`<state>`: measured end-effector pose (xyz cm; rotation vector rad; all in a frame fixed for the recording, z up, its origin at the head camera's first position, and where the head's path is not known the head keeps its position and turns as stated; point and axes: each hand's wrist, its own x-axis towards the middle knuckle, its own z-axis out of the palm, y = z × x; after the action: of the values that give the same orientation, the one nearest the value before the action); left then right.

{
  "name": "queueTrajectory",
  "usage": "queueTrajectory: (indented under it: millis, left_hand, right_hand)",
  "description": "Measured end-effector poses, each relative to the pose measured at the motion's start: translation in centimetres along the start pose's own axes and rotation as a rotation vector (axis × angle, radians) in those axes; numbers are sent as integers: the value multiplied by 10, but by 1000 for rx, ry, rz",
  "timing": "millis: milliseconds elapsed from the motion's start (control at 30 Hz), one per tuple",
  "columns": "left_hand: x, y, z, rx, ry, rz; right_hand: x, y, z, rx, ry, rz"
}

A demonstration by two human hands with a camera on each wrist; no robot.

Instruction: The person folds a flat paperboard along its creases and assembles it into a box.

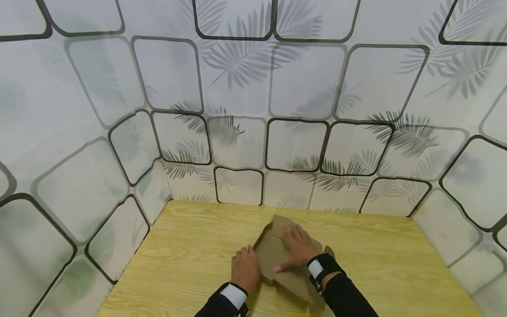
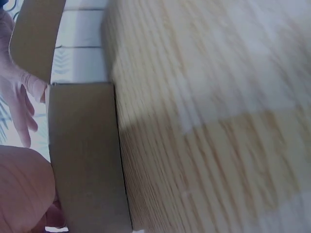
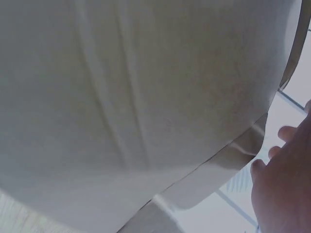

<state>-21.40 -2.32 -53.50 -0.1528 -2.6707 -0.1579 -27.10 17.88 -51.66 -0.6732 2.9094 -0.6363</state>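
Note:
A brown cardboard box (image 1: 273,248), partly folded with flaps standing up, lies tilted on the wooden table in the head view. My left hand (image 1: 245,268) grips its left edge with curled fingers. Spread across the inside of the board, my right hand (image 1: 299,246) presses on it with thumb and fingers apart. In the left wrist view a narrow side wall (image 2: 87,155) of the box stands upright beside the left hand's thumb base (image 2: 24,189). A broad cardboard panel (image 3: 160,87) with two parallel creases fills most of the right wrist view.
The light wooden table (image 1: 190,246) extends around the box on all sides. White curtain-like sheets (image 1: 237,97) with dark rounded outlines and grey leaf prints enclose the table at the back and both sides. Each wrist wears a black strap with a white patch (image 1: 234,296).

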Motion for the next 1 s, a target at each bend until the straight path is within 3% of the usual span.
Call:
queueTrajectory:
  millis: [67, 167, 367, 533, 633, 800, 1000]
  left_hand:
    - [-1, 0, -3, -7, -48, -4]
    - [-3, 1, -5, -26, -67, -16]
    - [-12, 4, 0, -121, 15, -50]
    - [-18, 6, -1, -140, 71, -35]
    - [-22, 7, -2, -169, 51, -38]
    - [-27, 11, -3, -264, -50, -64]
    - [-32, 18, -3, -367, -115, -132]
  right_hand:
    - [-1, -1, -3, 10, 3, 22]
    - [-3, -3, -8, 1, -12, 63]
    - [-10, -11, -17, -24, -32, 88]
    - [-12, -20, -24, -52, -57, 115]
    - [-12, -22, -26, -66, -84, 127]
    - [-12, -22, -28, -87, -134, 144]
    - [-10, -18, -24, -107, -153, 124]
